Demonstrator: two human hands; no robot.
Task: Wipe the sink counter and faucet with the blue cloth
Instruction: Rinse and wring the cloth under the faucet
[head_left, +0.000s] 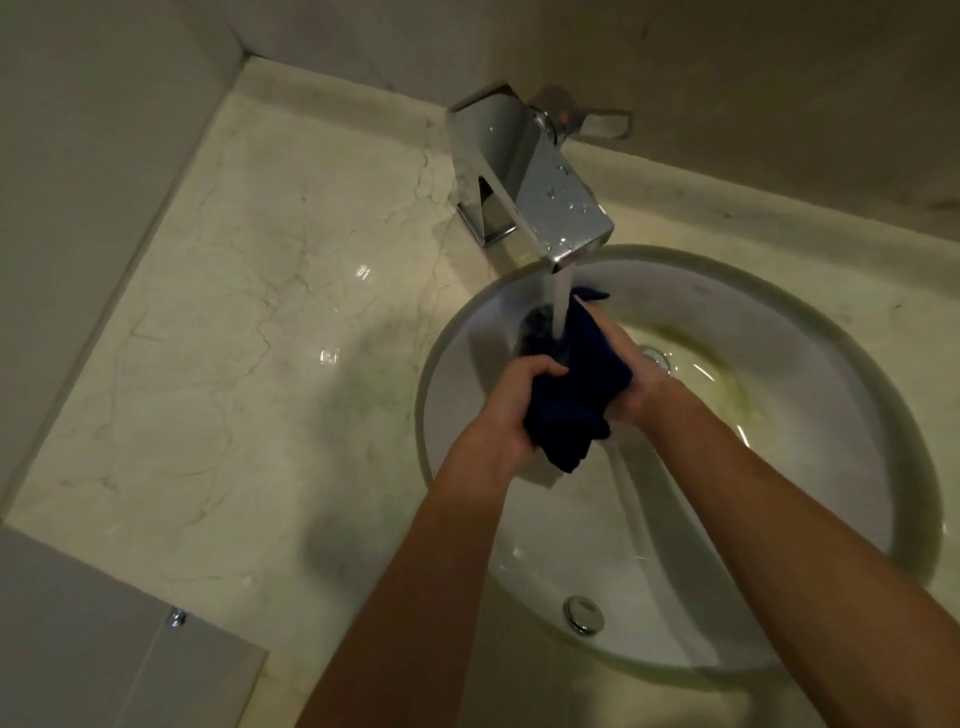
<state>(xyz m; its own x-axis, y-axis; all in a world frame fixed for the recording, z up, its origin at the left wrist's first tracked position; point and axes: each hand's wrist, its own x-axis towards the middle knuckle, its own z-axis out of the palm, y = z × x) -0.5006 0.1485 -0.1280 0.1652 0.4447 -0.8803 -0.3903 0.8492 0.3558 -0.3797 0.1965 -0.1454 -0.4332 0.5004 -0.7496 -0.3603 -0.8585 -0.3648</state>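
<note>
Two bare forearms reach in from the near edge — no sleeves, watch or rings visible on the hands: left hand (511, 402), right hand (631, 382).

Faucet (524, 171) stands behind the sink (857, 395) — cloth (576, 384) held over it, counter (234, 312) to the left

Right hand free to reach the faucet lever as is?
Probably not right away. The right hand and left hand both grip the blue cloth under the running water. The path up to the lever looks unobstructed once it lets go.
</note>
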